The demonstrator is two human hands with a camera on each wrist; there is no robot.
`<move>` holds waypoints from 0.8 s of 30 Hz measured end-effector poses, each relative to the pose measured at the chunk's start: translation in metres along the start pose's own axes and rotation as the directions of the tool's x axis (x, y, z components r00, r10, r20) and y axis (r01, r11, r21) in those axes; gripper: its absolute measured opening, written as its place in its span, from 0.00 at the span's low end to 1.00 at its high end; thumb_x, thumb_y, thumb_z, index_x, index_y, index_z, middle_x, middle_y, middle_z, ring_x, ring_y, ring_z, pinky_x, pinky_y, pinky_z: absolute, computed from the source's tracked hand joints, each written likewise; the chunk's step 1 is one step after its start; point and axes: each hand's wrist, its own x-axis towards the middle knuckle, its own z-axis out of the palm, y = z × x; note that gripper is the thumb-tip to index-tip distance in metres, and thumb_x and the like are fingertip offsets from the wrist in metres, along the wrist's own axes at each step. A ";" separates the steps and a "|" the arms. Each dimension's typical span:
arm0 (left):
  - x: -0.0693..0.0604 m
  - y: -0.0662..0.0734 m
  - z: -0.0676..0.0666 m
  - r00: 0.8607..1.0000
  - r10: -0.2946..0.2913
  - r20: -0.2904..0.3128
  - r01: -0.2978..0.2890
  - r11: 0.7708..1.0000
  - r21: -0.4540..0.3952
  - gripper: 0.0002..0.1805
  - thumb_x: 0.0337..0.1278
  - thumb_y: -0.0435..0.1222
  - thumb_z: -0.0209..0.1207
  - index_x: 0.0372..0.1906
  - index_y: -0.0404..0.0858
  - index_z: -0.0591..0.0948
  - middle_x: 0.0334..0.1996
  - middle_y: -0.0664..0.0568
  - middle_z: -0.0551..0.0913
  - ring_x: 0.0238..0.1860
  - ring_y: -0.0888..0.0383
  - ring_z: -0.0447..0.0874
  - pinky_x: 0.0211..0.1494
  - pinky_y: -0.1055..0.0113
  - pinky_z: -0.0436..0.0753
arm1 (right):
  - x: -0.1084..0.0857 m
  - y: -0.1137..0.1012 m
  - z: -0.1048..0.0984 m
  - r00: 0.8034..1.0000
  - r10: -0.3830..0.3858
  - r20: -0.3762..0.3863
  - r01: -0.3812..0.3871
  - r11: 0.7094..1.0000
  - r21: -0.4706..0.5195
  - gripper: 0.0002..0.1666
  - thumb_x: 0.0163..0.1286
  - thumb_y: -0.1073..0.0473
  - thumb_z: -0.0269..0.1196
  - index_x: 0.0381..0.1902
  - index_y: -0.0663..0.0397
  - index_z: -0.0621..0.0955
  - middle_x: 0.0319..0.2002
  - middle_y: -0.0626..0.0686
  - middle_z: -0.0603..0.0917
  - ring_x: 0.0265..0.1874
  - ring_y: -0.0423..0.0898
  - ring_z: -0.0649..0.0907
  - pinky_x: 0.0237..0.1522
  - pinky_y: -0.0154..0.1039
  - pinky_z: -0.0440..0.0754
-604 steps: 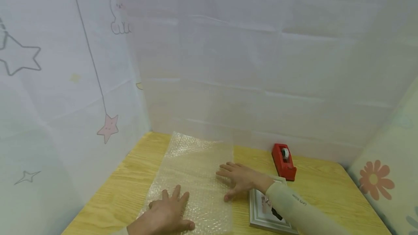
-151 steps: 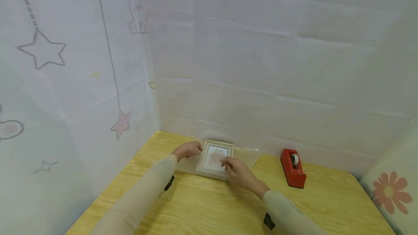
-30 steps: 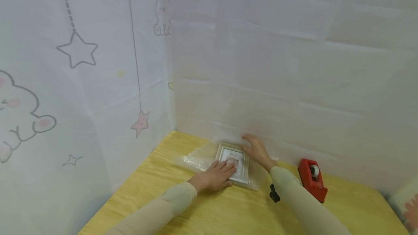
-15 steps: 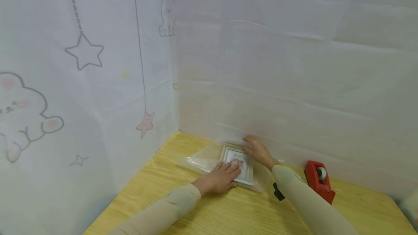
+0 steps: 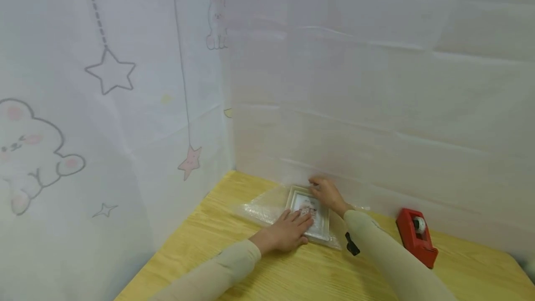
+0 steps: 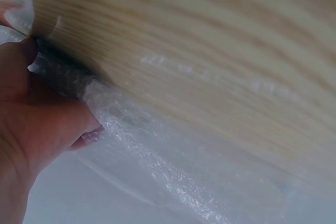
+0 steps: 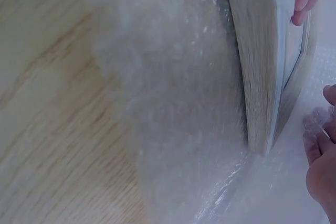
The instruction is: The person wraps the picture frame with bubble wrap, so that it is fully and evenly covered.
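Observation:
A silver-white picture frame [image 5: 322,219] lies face up on a sheet of clear bubble wrap [image 5: 261,210] near the back of the table. Across the frame's front left part my left hand [image 5: 288,232] rests with extended fingers. In the left wrist view the thumb side of that hand [image 6: 37,129] is beside the wrap [image 6: 152,156]. My right hand [image 5: 331,195] is at the frame's far right corner. The right wrist view shows its curled fingers [image 7: 321,153] pinching a bit of bubble wrap. The frame's side [image 7: 254,72] stands just beside them.
A red tape dispenser [image 5: 416,238] with a roll of tape stands to the right of my right forearm. A white patterned cloth [image 5: 334,106] rises along the table's back edge and left side. The wooden table [image 5: 326,278] extends in front.
Twenty seconds ago the wrap lay spread flat with the frame to its right; five seconds ago the frame was on it. My left hand has since settled on the frame. Hands barely moved this last second.

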 end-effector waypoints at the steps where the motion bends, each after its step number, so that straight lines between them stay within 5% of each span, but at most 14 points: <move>1: -0.001 0.000 0.000 1.000 -0.002 0.000 0.002 1.000 0.000 0.35 0.80 0.55 0.43 0.82 0.47 0.56 0.81 0.53 0.52 0.78 0.46 0.51 0.75 0.45 0.53 | 0.001 -0.001 0.001 1.000 0.006 0.004 -0.006 1.000 0.011 0.20 0.70 0.69 0.66 0.57 0.75 0.80 0.52 0.68 0.84 0.51 0.64 0.83 0.53 0.59 0.79; 12: -0.002 0.001 0.000 1.000 0.002 -0.006 -0.002 1.000 -0.004 0.35 0.80 0.55 0.42 0.82 0.47 0.55 0.81 0.53 0.52 0.78 0.46 0.50 0.75 0.44 0.53 | 0.001 0.002 0.012 0.999 -0.033 -0.044 0.031 0.999 -0.035 0.12 0.72 0.71 0.62 0.51 0.72 0.83 0.48 0.65 0.86 0.51 0.63 0.83 0.55 0.59 0.78; 24: -0.003 0.004 -0.004 1.000 -0.009 0.007 0.009 1.000 -0.021 0.35 0.79 0.56 0.43 0.82 0.47 0.55 0.81 0.54 0.52 0.78 0.46 0.50 0.75 0.44 0.53 | 0.000 -0.004 0.007 0.998 0.049 -0.030 -0.049 0.999 0.007 0.15 0.74 0.72 0.59 0.56 0.71 0.81 0.52 0.67 0.84 0.53 0.64 0.82 0.57 0.60 0.77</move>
